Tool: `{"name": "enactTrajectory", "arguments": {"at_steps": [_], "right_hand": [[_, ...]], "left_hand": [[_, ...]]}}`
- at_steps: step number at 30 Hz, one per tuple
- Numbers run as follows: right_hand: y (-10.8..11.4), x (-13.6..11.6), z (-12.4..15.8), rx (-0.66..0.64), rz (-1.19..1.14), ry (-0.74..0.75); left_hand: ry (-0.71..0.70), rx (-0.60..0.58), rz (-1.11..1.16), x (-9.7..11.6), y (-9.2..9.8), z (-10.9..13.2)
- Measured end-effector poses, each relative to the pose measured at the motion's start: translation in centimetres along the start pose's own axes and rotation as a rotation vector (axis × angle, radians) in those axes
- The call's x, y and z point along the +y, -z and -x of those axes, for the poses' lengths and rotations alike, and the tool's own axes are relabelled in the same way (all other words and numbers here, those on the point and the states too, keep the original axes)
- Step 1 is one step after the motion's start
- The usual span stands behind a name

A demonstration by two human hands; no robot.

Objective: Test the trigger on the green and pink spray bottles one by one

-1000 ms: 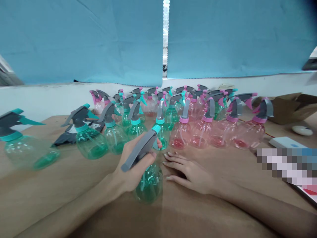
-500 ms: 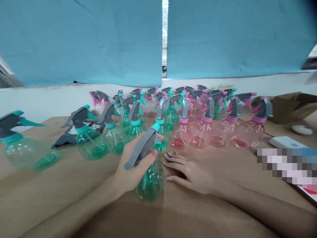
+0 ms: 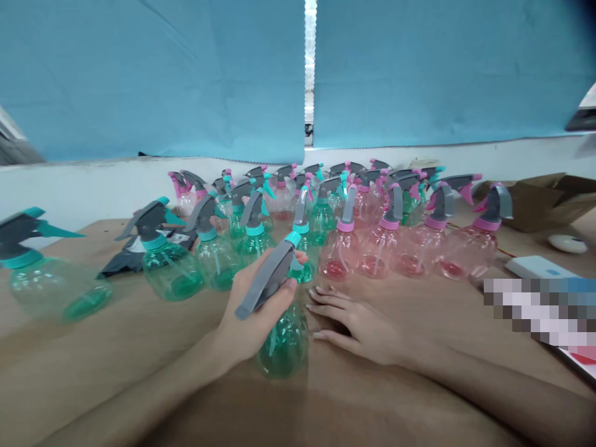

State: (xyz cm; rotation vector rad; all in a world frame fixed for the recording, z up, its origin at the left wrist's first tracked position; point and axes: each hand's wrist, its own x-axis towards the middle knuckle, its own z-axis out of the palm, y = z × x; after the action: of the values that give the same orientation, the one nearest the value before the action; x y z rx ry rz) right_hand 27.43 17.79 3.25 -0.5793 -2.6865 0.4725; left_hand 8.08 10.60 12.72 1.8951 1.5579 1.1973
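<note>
My left hand (image 3: 254, 304) is wrapped round the neck and head of a green spray bottle (image 3: 283, 347), whose grey top and turquoise nozzle point away from me. The hand hides the bottle's collar and trigger. To the right, my right hand (image 3: 356, 323) lies palm down on the table (image 3: 382, 397), fingers stretched out and holding nothing. Just beyond both hands stands a front row of spray bottles: green ones with turquoise collars, such as this green bottle (image 3: 172, 273), on the left, and pink ones, such as this pink bottle (image 3: 339, 254), on the right.
More pink and green spray bottles crowd behind the front row. A black plastic bag (image 3: 125, 261) lies at left. On the right are a cardboard box (image 3: 531, 205), a white computer mouse (image 3: 567, 243) and a white box (image 3: 542, 270). Blue cloth (image 3: 162, 81) hangs behind.
Almost nothing differs. My left fingers have shifted very slightly on the spray bottle's head; my right hand and the other bottles stay where they were.
</note>
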Motion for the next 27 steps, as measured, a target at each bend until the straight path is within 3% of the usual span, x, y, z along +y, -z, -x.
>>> {"name": "enactTrajectory", "arguments": {"at_steps": [27], "right_hand": [[-0.19, 0.11, 0.00, 0.008, 0.022, -0.001]], "left_hand": [[0.007, 0.006, 0.049, -0.37, -0.15, 0.03]]}}
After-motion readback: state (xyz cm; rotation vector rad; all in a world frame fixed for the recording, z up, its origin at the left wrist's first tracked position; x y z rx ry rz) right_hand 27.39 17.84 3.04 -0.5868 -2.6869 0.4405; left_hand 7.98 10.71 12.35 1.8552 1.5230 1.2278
